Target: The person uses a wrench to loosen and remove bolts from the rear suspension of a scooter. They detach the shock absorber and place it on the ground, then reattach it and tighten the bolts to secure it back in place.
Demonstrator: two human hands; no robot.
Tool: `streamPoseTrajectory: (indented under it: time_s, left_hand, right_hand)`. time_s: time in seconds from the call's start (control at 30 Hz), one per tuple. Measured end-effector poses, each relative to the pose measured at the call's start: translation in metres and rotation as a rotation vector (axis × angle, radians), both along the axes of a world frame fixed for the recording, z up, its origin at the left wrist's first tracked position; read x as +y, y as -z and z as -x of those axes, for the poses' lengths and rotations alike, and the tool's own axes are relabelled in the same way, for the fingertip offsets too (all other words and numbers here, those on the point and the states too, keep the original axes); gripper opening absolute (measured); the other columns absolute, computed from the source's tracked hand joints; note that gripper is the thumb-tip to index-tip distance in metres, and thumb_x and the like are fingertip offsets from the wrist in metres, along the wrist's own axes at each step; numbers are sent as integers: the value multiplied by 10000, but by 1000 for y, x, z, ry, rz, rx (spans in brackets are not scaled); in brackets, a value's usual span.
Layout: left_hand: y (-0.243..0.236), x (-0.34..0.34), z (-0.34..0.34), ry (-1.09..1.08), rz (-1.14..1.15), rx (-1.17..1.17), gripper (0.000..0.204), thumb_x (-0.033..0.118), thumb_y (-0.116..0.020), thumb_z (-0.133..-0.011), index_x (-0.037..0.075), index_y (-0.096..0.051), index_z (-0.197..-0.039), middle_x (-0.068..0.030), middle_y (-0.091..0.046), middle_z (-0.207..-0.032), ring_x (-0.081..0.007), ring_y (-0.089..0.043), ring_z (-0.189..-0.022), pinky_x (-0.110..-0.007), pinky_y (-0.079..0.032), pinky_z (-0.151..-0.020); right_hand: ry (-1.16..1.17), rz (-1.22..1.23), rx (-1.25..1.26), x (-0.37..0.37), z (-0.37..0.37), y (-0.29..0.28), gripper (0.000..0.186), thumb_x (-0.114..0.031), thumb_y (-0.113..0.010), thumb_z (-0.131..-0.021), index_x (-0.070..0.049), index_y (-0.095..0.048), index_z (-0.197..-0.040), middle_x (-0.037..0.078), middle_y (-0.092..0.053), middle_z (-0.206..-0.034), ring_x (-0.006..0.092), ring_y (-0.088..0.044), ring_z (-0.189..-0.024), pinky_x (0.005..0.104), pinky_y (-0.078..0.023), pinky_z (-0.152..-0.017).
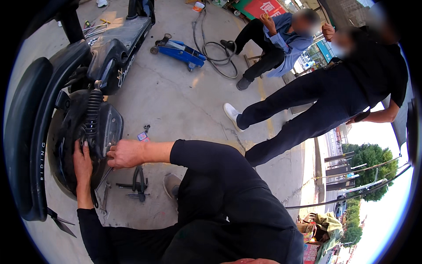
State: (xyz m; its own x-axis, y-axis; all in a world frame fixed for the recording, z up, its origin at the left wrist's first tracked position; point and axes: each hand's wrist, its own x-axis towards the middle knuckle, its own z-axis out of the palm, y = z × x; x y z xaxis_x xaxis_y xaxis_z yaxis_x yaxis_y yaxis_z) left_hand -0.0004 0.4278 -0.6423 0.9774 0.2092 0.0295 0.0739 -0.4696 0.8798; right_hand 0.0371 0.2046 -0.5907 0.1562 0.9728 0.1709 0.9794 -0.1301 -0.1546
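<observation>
black scooter wheel (66, 145), both hands (82, 163) pressed there, fingertips hidden

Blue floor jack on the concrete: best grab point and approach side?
Probably the long handle bar of the blue floor jack, where it sticks out past the body at the end towards the scooter. It is the narrow, graspable part; the body is wide and low. Come from above on the open concrete side, away from the coiled hose.

We held our left hand (82, 162) at the left of the frame, fingers pointing up and pressed flat, while our right hand (124, 153) sat just right of it, curled closed, forearm stretching toward the frame's centre.
</observation>
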Motion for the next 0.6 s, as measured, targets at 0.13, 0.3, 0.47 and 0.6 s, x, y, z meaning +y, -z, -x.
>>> streamPoseTrajectory:
  time_s: [0.13, 0.3, 0.47, 0.6]
  left_hand:
    - [-23, 0, 2, -45, -125, 0, 464, 333, -481, -1003, -33, -513, -1286, -300, -619, -1164, -433, -584, -1126, -431, -450, -930]
    - [-40, -1, 8, -10, -74, 43, 613, 362, -631, -854, -51, -502, -1289, -300, -615, -1182, -406, -589, -1150, -392, -418, -1006]
    - [-42, -5, 12, 5, -92, -14, 761, 358, -814, -712, -46, -505, -1278, -273, -634, -1169, -368, -618, -1127, -396, -461, -976]
    - [-39, -9, 8, -13, -112, -9, 806, 385, -865, -657, -33, -520, -1253, -252, -663, -1112, -358, -657, -1052, -394, -496, -924]
  right_hand:
    - [359, 82, 424, -17, 4, -28, 244, -290, -577, -947, -47, -595, -927, 147, -673, -750, 370, -657, -720, 477, -520, -666]
    - [795, -120, 1341, -58, 23, -27, 353, -287, -437, -1046, 24, -599, -1000, 72, -690, -756, 98, -606, -574, 239, -472, -543]
    - [816, -155, 1418, -59, 23, -19, 357, -305, -420, -1054, 9, -588, -1030, 56, -660, -731, 87, -582, -569, 223, -458, -546]
    - [782, -147, 1415, -46, 21, -17, 350, -303, -418, -1055, 4, -584, -1033, 56, -663, -748, 87, -582, -583, 230, -454, -547]
